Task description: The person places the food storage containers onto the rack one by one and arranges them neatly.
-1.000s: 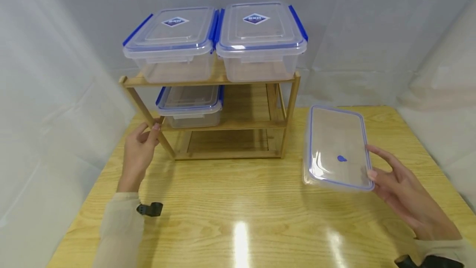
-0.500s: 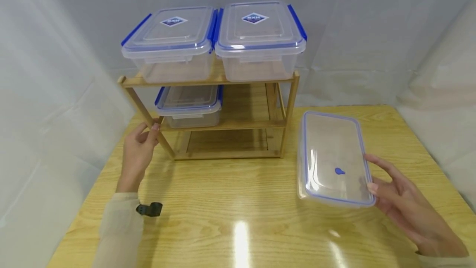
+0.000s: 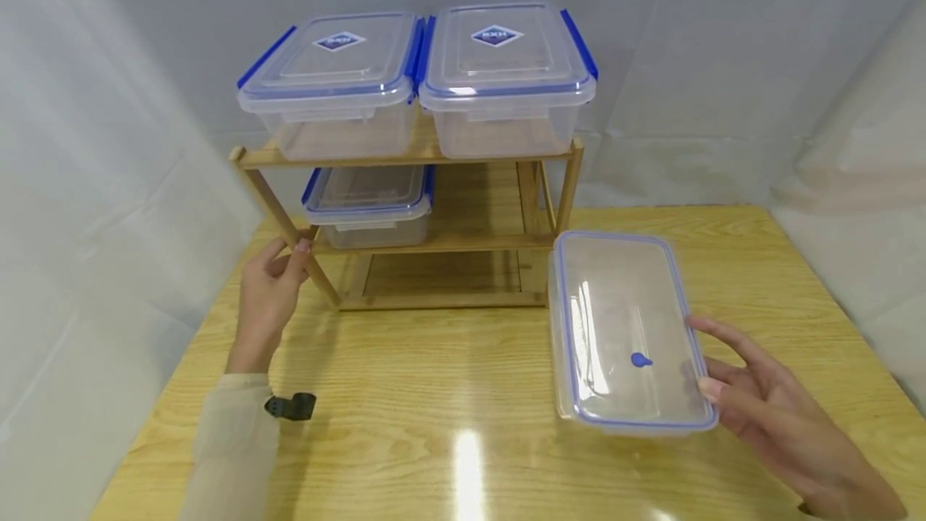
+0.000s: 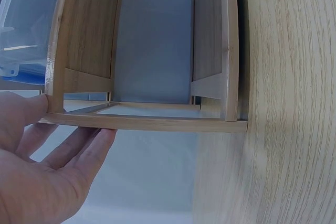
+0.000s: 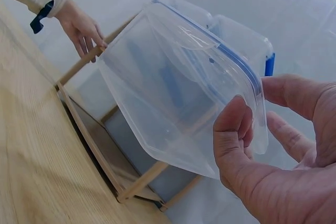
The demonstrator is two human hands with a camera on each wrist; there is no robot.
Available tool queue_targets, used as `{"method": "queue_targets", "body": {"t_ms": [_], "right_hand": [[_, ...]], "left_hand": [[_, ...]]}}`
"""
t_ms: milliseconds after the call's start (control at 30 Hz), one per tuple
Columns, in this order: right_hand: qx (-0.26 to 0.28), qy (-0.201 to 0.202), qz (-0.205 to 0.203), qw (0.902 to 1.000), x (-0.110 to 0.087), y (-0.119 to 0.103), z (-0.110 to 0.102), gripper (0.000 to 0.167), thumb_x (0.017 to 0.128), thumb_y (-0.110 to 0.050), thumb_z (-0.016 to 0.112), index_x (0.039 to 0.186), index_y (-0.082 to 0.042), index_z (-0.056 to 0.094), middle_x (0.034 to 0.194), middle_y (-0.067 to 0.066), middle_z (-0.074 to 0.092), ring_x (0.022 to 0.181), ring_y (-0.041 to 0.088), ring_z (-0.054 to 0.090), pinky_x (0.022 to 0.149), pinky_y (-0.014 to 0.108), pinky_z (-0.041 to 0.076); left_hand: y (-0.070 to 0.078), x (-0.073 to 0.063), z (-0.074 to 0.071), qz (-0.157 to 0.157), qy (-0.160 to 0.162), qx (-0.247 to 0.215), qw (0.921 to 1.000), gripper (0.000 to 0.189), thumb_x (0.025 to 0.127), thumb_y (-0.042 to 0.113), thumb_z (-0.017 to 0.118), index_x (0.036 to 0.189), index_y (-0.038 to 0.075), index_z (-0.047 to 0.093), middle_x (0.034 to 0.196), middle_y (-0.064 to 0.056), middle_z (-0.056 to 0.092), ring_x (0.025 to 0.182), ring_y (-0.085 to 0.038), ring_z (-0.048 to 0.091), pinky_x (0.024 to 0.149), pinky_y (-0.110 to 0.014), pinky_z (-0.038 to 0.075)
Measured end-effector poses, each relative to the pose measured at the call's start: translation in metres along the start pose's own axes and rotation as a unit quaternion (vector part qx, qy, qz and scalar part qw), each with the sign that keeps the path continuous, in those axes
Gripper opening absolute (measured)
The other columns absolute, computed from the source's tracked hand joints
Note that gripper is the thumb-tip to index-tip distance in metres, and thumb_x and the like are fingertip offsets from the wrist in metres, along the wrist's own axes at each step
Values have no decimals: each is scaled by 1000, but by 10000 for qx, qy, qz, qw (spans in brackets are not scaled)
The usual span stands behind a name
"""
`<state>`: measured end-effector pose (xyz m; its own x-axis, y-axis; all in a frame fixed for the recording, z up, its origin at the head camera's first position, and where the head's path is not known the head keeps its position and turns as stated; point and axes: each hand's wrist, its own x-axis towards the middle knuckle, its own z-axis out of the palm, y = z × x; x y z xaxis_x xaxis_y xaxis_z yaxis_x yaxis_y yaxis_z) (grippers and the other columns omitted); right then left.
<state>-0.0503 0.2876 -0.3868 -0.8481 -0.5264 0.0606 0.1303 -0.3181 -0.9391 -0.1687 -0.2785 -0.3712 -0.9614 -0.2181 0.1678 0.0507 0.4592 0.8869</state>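
My left hand (image 3: 269, 296) grips the left front post of a three-tier wooden rack (image 3: 448, 244) at the middle shelf; in the left wrist view its thumb (image 4: 29, 109) and fingers lie on either side of the wood. On the right, my right hand (image 3: 777, 416) pinches the right edge of a clear plastic food container (image 3: 615, 304) with a blue-lined rim and a small blue plug on top. Tilted, this container hangs over the table, just right of the rack's front. The right wrist view shows its see-through walls (image 5: 142, 114) and the thumb against its side.
Two lidded containers with blue clips, a left one (image 3: 340, 87) and a right one (image 3: 506, 79), stand side by side on the top shelf. Another lidded container (image 3: 372, 211) sits at the left of the middle shelf. The wooden table (image 3: 405, 392) meets pale curtains (image 3: 687, 87) behind.
My right hand has brought the container nearer to me and leftward, so its corner now overlaps the rack's right front post in the head view. The left hand has stayed put.
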Motion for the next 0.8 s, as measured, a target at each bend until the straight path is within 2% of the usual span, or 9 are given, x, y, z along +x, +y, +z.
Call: {"method": "queue_targets", "body": {"t_ms": [233, 367, 600, 800], "right_hand": [[-37, -277, -70, 9996, 13, -2, 24, 66, 103, 16, 31, 161, -14, 20, 142, 19, 57, 122, 32, 62, 99, 41, 56], [-148, -336, 30, 9993, 24, -3, 36, 66, 103, 15, 34, 161, -14, 21, 140, 21, 57, 122, 33, 62, 101, 41, 55], [-414, -306, 238, 9984, 47, -5, 53, 65, 103, 10, 42, 161, -13, 24, 135, 26, 58, 119, 33, 63, 102, 42, 54], [-473, -275, 350, 9979, 71, -7, 66, 64, 104, 7, 47, 160, -13, 24, 135, 27, 57, 121, 34, 61, 105, 41, 52]], "left_hand": [[0, 0, -1, -64, -25, -3, 10000, 51, 106, 46, 49, 146, 14, 56, 143, -16, 57, 127, -35, 58, 106, -54, 49], [0, 0, 0, -3, -8, 42, 10000, 51, 106, 47, 49, 144, 15, 58, 143, -15, 57, 127, -33, 59, 104, -51, 51], [-2, 2, 1, 43, 13, 8, 10000, 48, 107, 43, 49, 145, 15, 57, 141, -14, 59, 127, -32, 59, 103, -46, 53], [-3, 2, 1, 60, 21, -43, 10000, 48, 107, 42, 49, 144, 12, 58, 140, -15, 59, 127, -33, 59, 103, -48, 52]]}}
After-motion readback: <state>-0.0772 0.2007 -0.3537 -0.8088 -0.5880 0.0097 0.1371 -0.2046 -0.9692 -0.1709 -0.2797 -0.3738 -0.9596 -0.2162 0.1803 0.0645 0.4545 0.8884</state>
